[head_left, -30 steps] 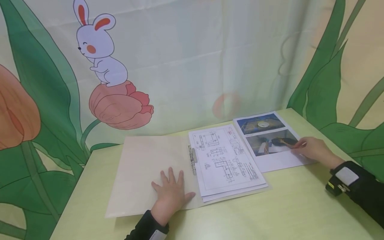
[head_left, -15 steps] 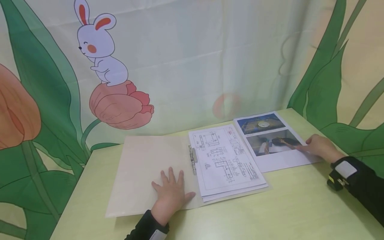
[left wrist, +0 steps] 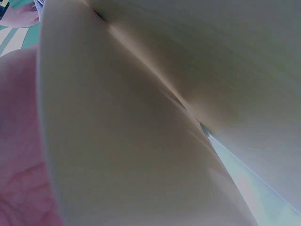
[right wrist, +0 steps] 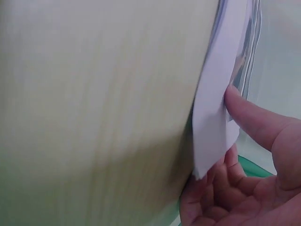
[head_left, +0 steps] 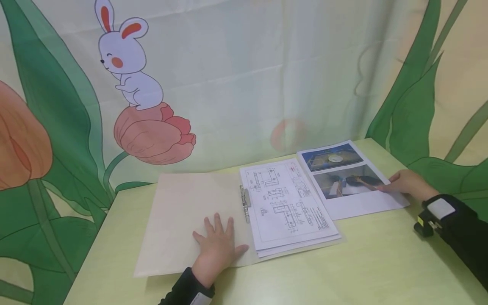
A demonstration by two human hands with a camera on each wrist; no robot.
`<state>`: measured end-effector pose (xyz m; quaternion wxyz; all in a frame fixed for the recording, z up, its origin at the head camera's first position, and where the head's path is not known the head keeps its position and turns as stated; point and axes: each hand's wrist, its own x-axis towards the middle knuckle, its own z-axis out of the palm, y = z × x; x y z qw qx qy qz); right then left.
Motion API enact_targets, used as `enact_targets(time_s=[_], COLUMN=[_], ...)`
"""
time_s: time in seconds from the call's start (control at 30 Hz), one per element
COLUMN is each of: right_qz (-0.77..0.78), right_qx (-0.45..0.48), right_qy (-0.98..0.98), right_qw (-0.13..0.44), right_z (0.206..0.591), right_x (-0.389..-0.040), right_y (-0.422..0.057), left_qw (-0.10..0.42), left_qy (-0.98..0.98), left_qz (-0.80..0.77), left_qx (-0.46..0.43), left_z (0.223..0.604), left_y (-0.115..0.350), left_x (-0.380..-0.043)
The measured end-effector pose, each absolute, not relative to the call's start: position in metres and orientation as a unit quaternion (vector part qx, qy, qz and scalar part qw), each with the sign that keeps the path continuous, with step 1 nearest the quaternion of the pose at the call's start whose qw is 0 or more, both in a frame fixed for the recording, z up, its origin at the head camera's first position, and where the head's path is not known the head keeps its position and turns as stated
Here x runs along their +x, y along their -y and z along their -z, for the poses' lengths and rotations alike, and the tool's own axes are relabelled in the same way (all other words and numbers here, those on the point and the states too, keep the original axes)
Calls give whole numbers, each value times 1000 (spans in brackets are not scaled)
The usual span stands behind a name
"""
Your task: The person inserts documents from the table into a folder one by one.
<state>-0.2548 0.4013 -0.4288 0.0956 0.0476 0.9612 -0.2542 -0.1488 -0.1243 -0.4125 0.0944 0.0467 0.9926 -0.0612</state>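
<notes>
An open beige folder (head_left: 179,212) lies on the table, and my left hand (head_left: 217,250) rests on it with fingers spread. A metal clip (head_left: 245,203) runs along its fold. To the right of the clip lies a stack of technical drawings (head_left: 286,237). Beside that stack, a printed sheet (head_left: 358,207) bears two colour photos. My right hand (head_left: 411,185) pinches the sheet's right edge. In the right wrist view, the thumb (right wrist: 254,117) presses on top of the paper (right wrist: 211,127) while the other fingers curl beneath. Whether several sheets are pinched, I cannot tell.
The pale green table (head_left: 305,279) stands against a curtain printed with a rabbit (head_left: 129,67), tulips and leaves. The folder's left cover slightly overhangs a shadow on the table. In the left wrist view, the folder's board (left wrist: 117,132) fills much of the picture.
My right hand has slid right, off the lower photo to the sheet's right edge, and now pinches it there. The left hand stays in place on the folder.
</notes>
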Motion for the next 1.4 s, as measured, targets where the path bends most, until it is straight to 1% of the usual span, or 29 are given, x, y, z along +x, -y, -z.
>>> enact_targets(time_s=[0.37, 0.73, 1.2, 1.4], right_qz=[299, 327, 330, 316], right_qx=[56, 66, 46, 53], right_qy=[-950, -937, -939, -944], right_qw=[71, 101, 86, 82], right_z=[436, 431, 431, 431], right_x=[-248, -245, -243, -242], right_y=[-409, -409, -412, -412], left_qw=[98, 96, 93, 90], left_qy=[-992, -993, -993, -993], left_qz=[63, 50, 49, 50], left_qx=[45, 45, 48, 50], left_z=[410, 410, 414, 415], left_y=[123, 124, 125, 125], left_x=[-149, -148, -149, -149])
